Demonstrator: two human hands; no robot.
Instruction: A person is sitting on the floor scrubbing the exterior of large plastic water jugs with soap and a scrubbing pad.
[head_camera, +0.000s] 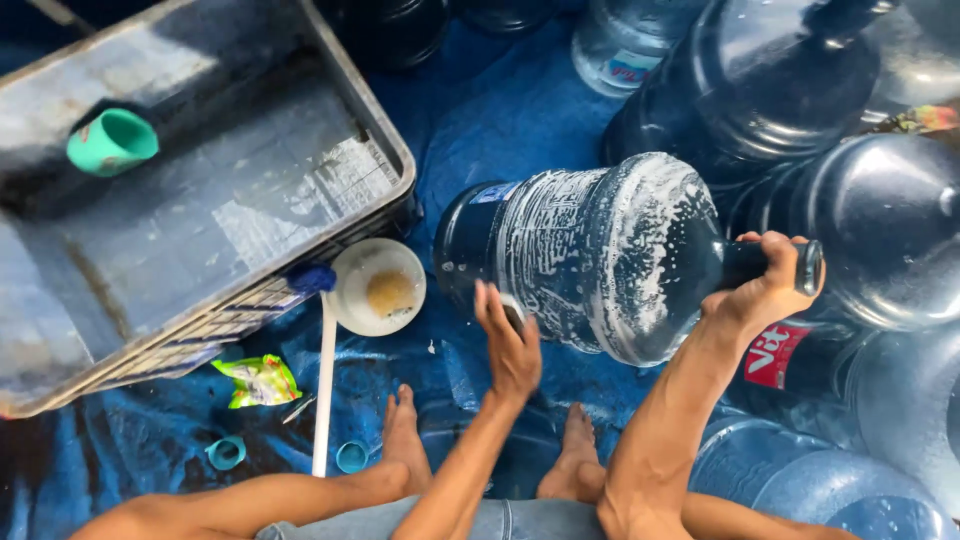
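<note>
Here a large blue water jug (590, 255), streaked inside with white suds, lies on its side between the hands. The right hand (765, 285) is clenched around its neck, forearm reaching up from below. The left hand (508, 345) is spread, fingers extended, palm pressed flat on the jug's lower side. Left of that hand sits a white bowl (378, 287) holding a brownish lump, and beyond it a grey crate (380, 130) of water with a green cup (112, 141) floating.
</note>
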